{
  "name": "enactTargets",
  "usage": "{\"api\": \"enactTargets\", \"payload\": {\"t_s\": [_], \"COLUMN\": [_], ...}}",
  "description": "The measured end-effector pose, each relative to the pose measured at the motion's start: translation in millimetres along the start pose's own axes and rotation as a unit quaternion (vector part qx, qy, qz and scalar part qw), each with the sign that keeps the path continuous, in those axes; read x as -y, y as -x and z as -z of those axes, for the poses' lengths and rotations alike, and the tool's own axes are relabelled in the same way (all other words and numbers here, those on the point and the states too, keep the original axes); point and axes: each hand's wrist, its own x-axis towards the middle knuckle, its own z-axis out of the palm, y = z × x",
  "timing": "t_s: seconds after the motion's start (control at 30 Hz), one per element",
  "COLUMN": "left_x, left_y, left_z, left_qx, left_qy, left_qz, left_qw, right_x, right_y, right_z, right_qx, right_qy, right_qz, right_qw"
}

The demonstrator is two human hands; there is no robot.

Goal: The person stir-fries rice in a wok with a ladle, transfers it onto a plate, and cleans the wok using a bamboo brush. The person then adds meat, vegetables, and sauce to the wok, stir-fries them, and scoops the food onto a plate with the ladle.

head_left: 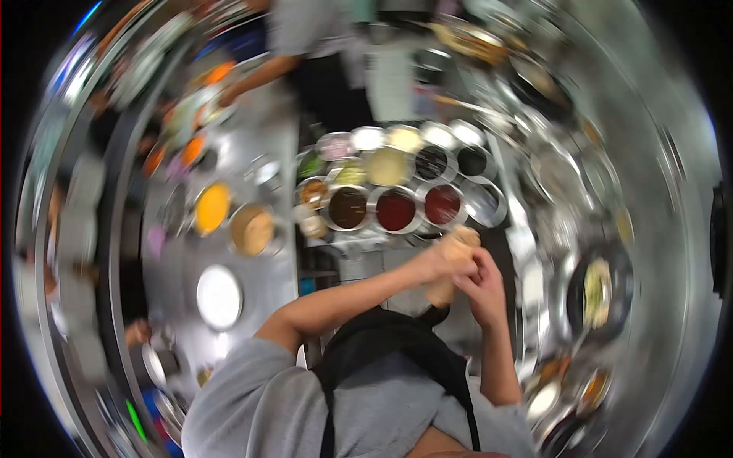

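Both hands meet in front of my body, to the right of centre. My left hand (439,259) is closed around a long tan object with a dark lower end (440,292); motion blur hides its exact kind. Close against it, my right hand (482,282) has its fingers bent and pinched together at the object's side. Just beyond the hands stand rows of round metal containers, among them ones with red sauce (442,205), darker red sauce (395,208) and brown sauce (348,207).
On the left steel counter are a white plate (219,298), a yellow-filled container (212,208) and a pot (253,229). At right, a dark pan (601,294) holds food on the stove side. Another person (324,69) stands at the far end, an arm over the left counter.
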Motion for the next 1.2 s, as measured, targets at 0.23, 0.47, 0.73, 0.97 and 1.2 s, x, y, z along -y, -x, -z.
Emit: {"api": "enactTargets", "payload": {"t_s": [0.23, 0.47, 0.73, 0.97, 1.2], "left_x": [31, 68, 105, 151, 193], "left_y": [-90, -104, -127, -187, -259], "left_z": [55, -11, -87, -81, -83], "left_qx": [-0.057, -0.078, 0.036, 0.121, 0.153], "left_qy": [-0.063, -0.189, -0.222, -0.359, -0.388], "left_qz": [0.150, 0.214, 0.282, 0.281, 0.249], "left_qw": [0.985, 0.955, 0.933, 0.882, 0.874], "right_x": [-227, -612, -695, -629, -299], "right_y": [-88, -111, -76, -77, -12], "right_z": [105, 187, 247, 235, 219], "right_qx": [-0.280, -0.519, -0.199, -0.309, -0.384], "right_qy": [-0.098, -0.097, 0.174, 0.153, -0.418], "right_qz": [0.209, -0.241, -0.283, -0.308, 0.234], "right_qw": [0.932, 0.814, 0.922, 0.887, 0.789]}}
